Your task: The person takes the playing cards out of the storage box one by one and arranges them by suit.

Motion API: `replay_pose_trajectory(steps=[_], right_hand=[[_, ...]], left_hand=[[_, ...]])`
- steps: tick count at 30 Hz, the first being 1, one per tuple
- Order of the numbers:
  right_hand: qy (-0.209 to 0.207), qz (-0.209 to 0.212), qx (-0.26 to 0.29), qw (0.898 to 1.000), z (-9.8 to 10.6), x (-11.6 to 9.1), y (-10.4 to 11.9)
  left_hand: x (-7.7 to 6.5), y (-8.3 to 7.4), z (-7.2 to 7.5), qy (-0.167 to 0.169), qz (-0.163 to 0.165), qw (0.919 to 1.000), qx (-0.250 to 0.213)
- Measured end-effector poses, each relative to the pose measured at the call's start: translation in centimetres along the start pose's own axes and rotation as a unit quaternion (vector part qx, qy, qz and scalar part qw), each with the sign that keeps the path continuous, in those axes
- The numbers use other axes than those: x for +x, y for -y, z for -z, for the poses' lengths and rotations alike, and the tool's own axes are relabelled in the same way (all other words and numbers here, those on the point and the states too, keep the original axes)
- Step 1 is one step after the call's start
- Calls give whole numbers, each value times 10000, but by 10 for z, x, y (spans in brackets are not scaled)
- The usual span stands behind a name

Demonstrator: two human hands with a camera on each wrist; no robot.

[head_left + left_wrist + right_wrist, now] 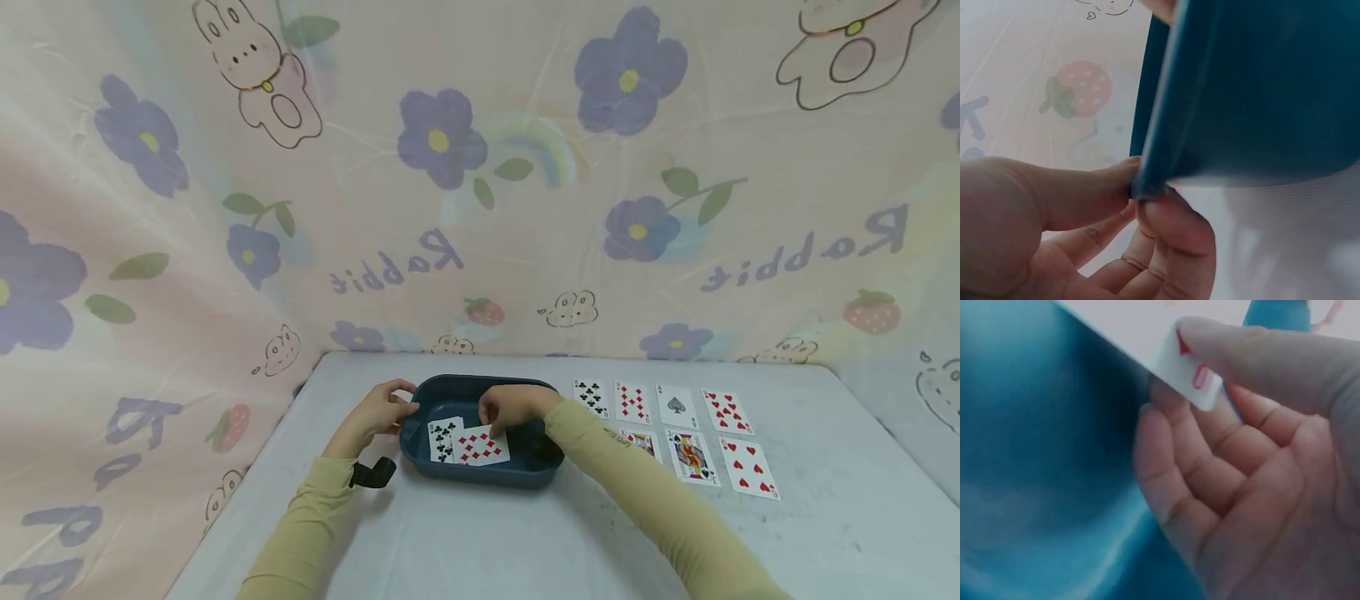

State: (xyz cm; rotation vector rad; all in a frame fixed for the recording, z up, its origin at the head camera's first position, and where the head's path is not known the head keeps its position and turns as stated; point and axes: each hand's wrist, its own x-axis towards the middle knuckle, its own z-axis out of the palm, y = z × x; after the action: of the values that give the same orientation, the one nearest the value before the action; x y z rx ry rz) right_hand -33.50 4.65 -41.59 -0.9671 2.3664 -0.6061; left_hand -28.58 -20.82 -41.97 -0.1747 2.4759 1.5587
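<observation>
A dark blue oblong basin stands on the white table. At its left end my left hand pinches the rim, with thumb and index finger on either side of the rim edge in the left wrist view. My right hand reaches into the basin and pinches a diamonds playing card by its upper right corner. In the right wrist view the thumb presses that corner, beside a red pip, against the fingers. A clubs playing card lies in the basin, partly overlapped by the diamonds card.
To the basin's right, several face-up cards lie in two rows, among them an ace of spades, a jack-like face card and a hearts card. My right sleeve partly covers another face card. A patterned curtain rises behind the table.
</observation>
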Motion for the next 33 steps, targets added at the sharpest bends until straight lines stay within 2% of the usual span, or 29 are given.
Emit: replay_pose_trajectory(steps=[5,9,13,16,20,24,33], right_hand=[[-178,537,462,9973,19,-11,9],[-382,887,1014,9901,37,-25,10],[-700,813,1766,9784,50,-46,7],[-1063,759,2088,9692,55,-65,3],[-1570,761,2215,9594,55,-96,-10],[-2003,552,2353,9495,52,-127,-29],[-2445,-13,2411,9392,47,-175,-60]], left_hand=[[0,-1,0,22,-10,10000,-31],[-1,-3,0,19,34,10000,5],[-1,-3,0,6,20,10000,97],[0,-2,0,4,-23,9999,131],[0,0,-1,32,-13,9999,122],[1,1,-1,69,1,9999,130],[3,1,1,65,-120,9998,135]])
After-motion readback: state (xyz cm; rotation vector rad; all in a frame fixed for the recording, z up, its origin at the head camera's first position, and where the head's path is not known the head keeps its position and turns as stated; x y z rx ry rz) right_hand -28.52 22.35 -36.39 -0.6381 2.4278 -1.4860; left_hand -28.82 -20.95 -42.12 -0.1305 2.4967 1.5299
